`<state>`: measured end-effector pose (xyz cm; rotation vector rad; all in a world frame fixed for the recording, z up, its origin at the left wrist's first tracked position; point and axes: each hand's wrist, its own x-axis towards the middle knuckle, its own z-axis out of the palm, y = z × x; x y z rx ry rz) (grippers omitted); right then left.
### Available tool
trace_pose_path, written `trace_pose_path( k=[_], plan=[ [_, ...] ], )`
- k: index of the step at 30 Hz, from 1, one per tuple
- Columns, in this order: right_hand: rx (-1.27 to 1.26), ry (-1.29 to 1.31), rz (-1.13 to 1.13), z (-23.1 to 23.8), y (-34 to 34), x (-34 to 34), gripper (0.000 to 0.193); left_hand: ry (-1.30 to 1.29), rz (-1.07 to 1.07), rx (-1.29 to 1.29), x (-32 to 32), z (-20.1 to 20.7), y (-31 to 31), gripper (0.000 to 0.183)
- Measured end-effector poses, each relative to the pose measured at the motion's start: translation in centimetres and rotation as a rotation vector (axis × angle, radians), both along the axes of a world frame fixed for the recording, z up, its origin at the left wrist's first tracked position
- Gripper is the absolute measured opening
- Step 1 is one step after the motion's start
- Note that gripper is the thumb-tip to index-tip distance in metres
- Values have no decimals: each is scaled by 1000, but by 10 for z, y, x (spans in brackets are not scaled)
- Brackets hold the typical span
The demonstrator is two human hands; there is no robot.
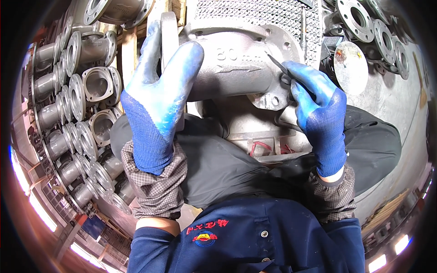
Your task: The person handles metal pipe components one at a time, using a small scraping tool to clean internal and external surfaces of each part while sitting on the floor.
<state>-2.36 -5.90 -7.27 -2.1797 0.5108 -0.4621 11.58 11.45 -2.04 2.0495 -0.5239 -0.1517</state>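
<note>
A grey cast-metal valve body [227, 63] with flanged ends lies across in front of me, raised lettering and an arrow on its side. My left hand [159, 91], in a blue coated glove, straddles its left flange [170, 38], thumb on the near side and fingers on the outer side. My right hand [318, 98], gloved the same way, is closed on a thin, dark, pointed blade [276, 63]. The blade's tip points up and left, close to the casting's right flange [287, 45]; whether it touches the metal I cannot tell. The blade's handle is hidden in the glove.
Rows of similar flanged castings [86, 91] stand along the left. Beyond the valve body is a patterned metal mesh surface [255, 11]. More flanged parts [384, 41] and a round pale disc [350, 68] are at the right. Below the casting sits a metal frame with red pieces [261, 148].
</note>
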Motion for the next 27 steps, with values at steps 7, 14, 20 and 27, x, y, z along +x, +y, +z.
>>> trace_pose_path(
  k=[7, 14, 20, 27],
  plan=[
    [-79, 107, 42, 8, 2, -1, 32, -26, 45, 144, 8, 1, 4, 67],
    [-99, 97, 90, 11, 4, -1, 27, 156, 88, -24, 10, 1, 8, 64],
    [-122, 108, 78, 7, 4, -1, 27, 172, 127, 14, 8, 1, 8, 64],
    [-111, 189, 87, 10, 2, 1, 27, 116, 94, 109, 9, 2, 10, 67]
  ],
)
